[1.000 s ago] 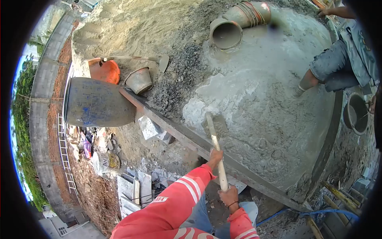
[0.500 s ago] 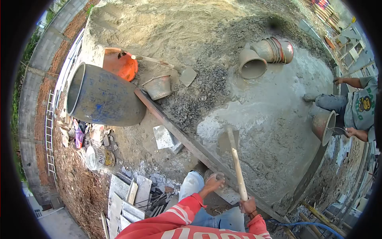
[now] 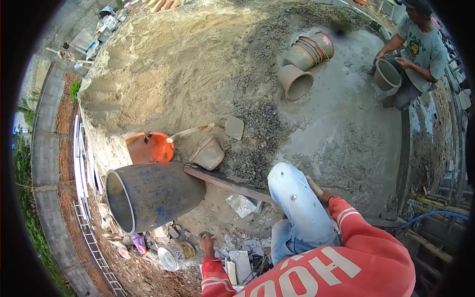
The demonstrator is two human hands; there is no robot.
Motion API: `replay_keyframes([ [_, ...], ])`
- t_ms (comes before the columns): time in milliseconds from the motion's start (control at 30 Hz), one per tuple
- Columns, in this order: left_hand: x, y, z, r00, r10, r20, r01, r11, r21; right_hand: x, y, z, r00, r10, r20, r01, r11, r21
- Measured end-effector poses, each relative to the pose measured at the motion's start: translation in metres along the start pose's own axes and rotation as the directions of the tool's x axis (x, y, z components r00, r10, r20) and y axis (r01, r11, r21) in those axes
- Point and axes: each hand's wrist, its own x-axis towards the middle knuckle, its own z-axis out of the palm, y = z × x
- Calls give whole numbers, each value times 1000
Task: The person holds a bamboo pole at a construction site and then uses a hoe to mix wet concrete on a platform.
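My right hand (image 3: 325,198) is closed around the wooden handle (image 3: 313,186) of a hoe, beside my raised knee. My leg hides the rest of the hoe. Out to the left, my left hand (image 3: 208,244) is held low with curled fingers; a greyish patch shows at it, too small to name. Near that hand are a white paint bucket (image 3: 170,257) and a large dark barrel (image 3: 156,195) lying on its side. Wet grey mortar (image 3: 341,148) spreads beyond my knee. A wooden board (image 3: 230,183) edges the mix, running from the barrel to my leg.
Another person (image 3: 415,54) at the far right holds a bucket (image 3: 387,75). Stacked buckets (image 3: 307,52) lie on the mortar. A second long-handled tool (image 3: 234,127), a mortar-crusted bucket (image 3: 208,153) and an orange tub (image 3: 161,147) sit by the sand pile (image 3: 163,84). A ladder (image 3: 96,245) lies left.
My left hand has swung left and down, away from the board. My leg has come up over the board's edge, covering the hoe. The view has turned; the other person has raised the bucket with both hands.
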Motion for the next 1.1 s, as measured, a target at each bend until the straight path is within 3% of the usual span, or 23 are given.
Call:
replay_keyframes([
  [33, 1, 20, 10, 1000, -1, 24, 2, 999, -36, 48, 30, 28, 997, -35, 70, 46, 984, -171],
  [167, 28, 61, 82, 986, 67, 154, -57, 996, -71, 45, -25, 2, 1000, 18, 22, -7, 908, -418],
  [200, 31, 72, 99, 988, 46, 150, -37, 997, -62, 57, -53, -21, 998, -53, -14, 42, 897, -440],
  [267, 43, 108, 129, 947, 157, 282, -210, 963, 170, 75, -143, -93, 962, -199, -187, 95, 886, -453],
  [333, 61, 135, 145, 937, 132, 324, -227, 934, 276, 129, -234, -161, 809, -377, -451, 136, 866, -481],
  [367, 65, 148, 152, 921, 118, 371, -263, 891, 369, 142, -294, -203, 804, -390, -448, 118, 844, -523],
  [433, 42, 165, 142, 941, -65, 331, -57, 936, 348, 224, -366, -263, 679, -534, -504, 167, 780, -603],
  [467, 32, 182, 136, 926, -188, 327, 83, 948, 308, 253, -404, -287, 681, -512, -524, 87, 767, -636],
  [533, -13, 229, 110, 845, -452, 285, 263, 816, 516, 295, -457, -315, 688, -552, -472, 1, 650, -760],
  [567, -31, 223, 87, 843, -471, 261, 245, 768, 592, 323, -474, -330, 672, -606, -426, -23, 558, -830],
  [600, -31, 213, 83, 850, -462, 252, 206, 732, 649, 350, -486, -339, 775, -494, -393, -85, 535, -840],
  [633, -24, 342, 121, 811, -550, 199, 337, 718, 610, 371, -489, -343, 853, -376, -361, -143, 497, -856],
  [667, -15, 263, 93, 845, -461, 271, 218, 760, 612, 383, -493, -343, 916, -270, -297, -171, 407, -897],
  [733, 39, 299, 117, 848, -527, 60, 393, 699, 598, 446, -444, -344, 913, -314, -259, -94, 457, -885],
  [767, 71, 344, 141, 865, -501, -39, 486, 816, 312, 437, -447, -342, 930, -327, -165, -70, 283, -957],
  [800, 122, 388, 174, 866, -483, -130, 485, 874, -16, 430, -452, -337, 922, -347, -170, -53, 322, -945],
  [833, 166, 411, 197, 880, -420, -221, 349, 889, -297, 459, -410, -341, 799, -592, -103, 9, 183, -983],
  [867, 209, 444, 215, 892, -357, -277, 210, 871, -444, 424, -439, -339, 868, -486, -101, 3, 208, -978],
  [900, 244, 455, 229, 891, -305, -337, 28, 777, -629, 390, -467, -352, 925, -370, -83, -8, 200, -980],
  [933, 281, 464, 233, 796, -493, -351, -23, 555, -831, 372, -478, -362, 939, -342, -46, 6, 150, -989],
  [967, 303, 474, 232, 713, -601, -361, -29, 490, -871, 349, -484, -386, 950, -311, -16, 14, 94, -995],
  [1000, 324, 478, 230, 595, -721, -355, 53, 476, -878, 303, -543, -397, 988, -155, -8, 4, 77, -997],
  [1100, 352, 460, 206, 566, -815, -124, 276, 330, -903, 244, -643, -463, 999, -51, 6, 3, -62, -998],
])
